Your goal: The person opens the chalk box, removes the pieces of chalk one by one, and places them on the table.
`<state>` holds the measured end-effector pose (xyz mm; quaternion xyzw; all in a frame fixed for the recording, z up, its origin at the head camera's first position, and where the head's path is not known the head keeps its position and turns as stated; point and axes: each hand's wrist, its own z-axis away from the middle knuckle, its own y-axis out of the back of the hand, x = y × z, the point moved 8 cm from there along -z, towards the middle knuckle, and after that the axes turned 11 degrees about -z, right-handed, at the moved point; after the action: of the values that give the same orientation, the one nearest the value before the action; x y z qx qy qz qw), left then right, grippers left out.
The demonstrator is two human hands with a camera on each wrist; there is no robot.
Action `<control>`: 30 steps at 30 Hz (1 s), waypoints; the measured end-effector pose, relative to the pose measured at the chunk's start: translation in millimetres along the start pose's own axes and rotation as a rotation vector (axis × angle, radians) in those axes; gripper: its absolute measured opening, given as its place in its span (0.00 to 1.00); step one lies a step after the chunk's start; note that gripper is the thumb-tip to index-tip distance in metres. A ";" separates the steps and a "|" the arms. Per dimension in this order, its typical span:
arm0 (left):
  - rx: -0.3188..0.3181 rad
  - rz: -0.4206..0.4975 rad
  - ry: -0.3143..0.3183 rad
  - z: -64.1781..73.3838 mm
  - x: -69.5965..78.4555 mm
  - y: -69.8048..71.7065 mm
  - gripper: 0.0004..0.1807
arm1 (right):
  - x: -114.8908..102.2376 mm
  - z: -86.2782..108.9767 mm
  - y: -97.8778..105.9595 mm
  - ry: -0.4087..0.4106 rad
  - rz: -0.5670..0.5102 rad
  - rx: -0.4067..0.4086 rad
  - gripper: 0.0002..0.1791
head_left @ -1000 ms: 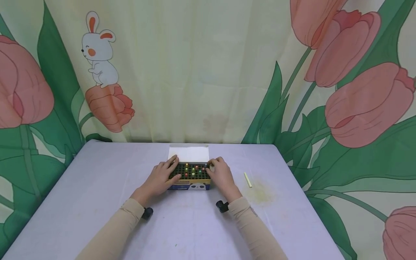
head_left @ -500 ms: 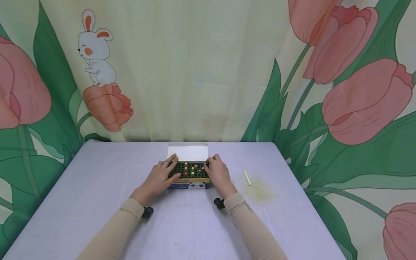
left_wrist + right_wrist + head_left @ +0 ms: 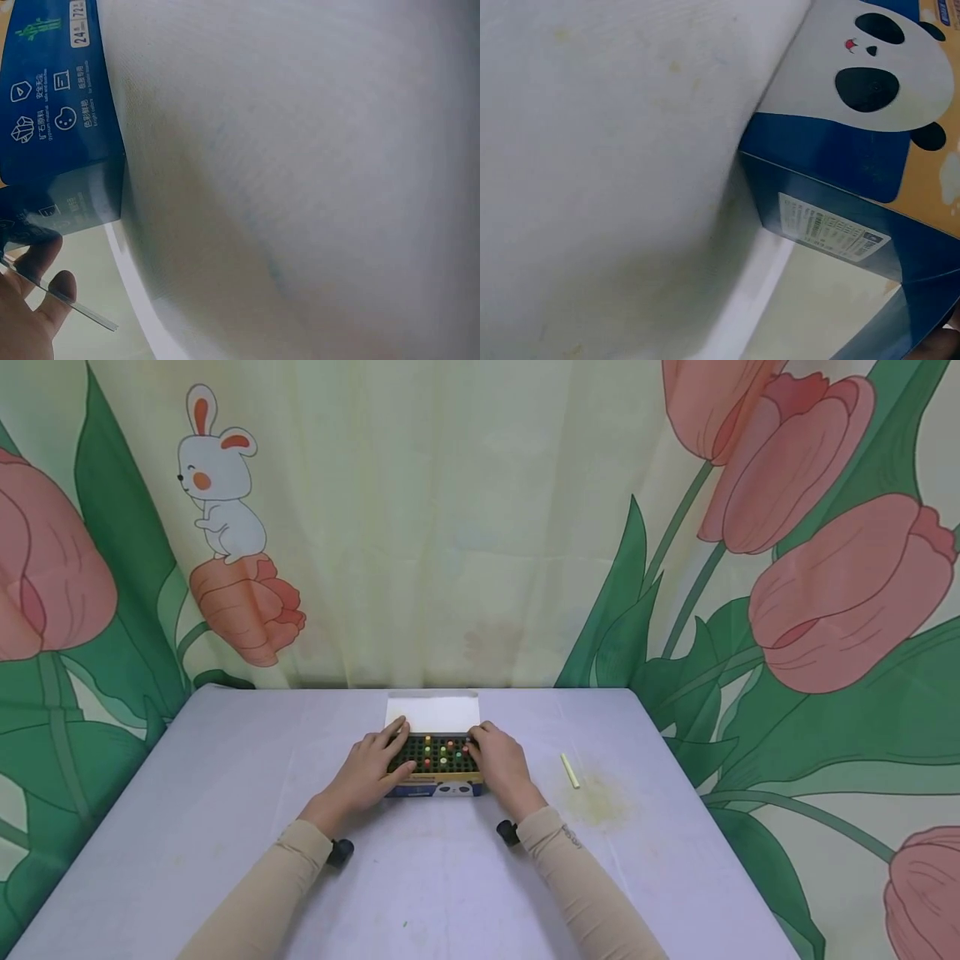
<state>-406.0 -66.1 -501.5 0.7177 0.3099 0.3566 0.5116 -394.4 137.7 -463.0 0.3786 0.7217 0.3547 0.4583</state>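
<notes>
A blue and yellow box (image 3: 435, 788) with a panda on its front lies open at the table's middle, its white lid flap (image 3: 433, 713) folded back. Inside it, a black tray (image 3: 438, 753) of holes holds several coloured sticks. My left hand (image 3: 397, 747) holds the box's left end, thumb at the front and fingers along the far edge. Curled over the tray's right end are the fingers of my right hand (image 3: 480, 745); whether they pinch a stick is hidden. The left wrist view shows the box's blue side (image 3: 52, 97) and my fingertips (image 3: 30, 315). The panda face (image 3: 870, 67) fills the right wrist view.
A loose pale yellow stick (image 3: 571, 771) lies on the lilac table (image 3: 225, 760) to the right of the box, beside a yellowish stain (image 3: 600, 800). A flowered curtain hangs right behind the table's far edge.
My right hand has slid left from the box's right edge to over the tray. The left hand and the box have stayed put.
</notes>
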 end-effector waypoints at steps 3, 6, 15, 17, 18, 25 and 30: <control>-0.006 0.005 0.004 -0.1 0.2 -0.2 0.42 | 0.2 0.1 -1.0 -0.001 -0.002 -0.004 0.09; -0.006 0.008 0.006 -0.5 0.6 0.3 0.42 | 0.9 -0.9 -1.7 -0.005 0.009 -0.005 0.09; 0.004 0.004 0.005 0.2 2.5 2.9 0.42 | 2.1 -1.6 -4.5 -0.005 0.029 -0.016 0.09; 0.002 0.011 0.009 0.0 2.4 2.7 0.41 | 2.1 -1.6 -4.4 0.000 0.035 -0.014 0.09; -0.001 0.012 0.012 -0.1 2.3 2.4 0.41 | 2.0 -1.7 -4.5 0.003 0.040 -0.013 0.09; -0.008 0.013 0.019 -1.1 1.2 1.1 0.41 | 1.3 -1.7 -5.3 0.018 0.042 -0.005 0.08; -0.018 0.012 0.020 -1.2 -0.3 -1.0 0.41 | 1.9 -0.4 -6.5 0.008 0.011 -0.009 0.09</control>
<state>-407.3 -65.4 -502.3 0.7113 0.3074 0.3696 0.5127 -396.7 136.3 -469.1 0.3792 0.7198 0.3622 0.4549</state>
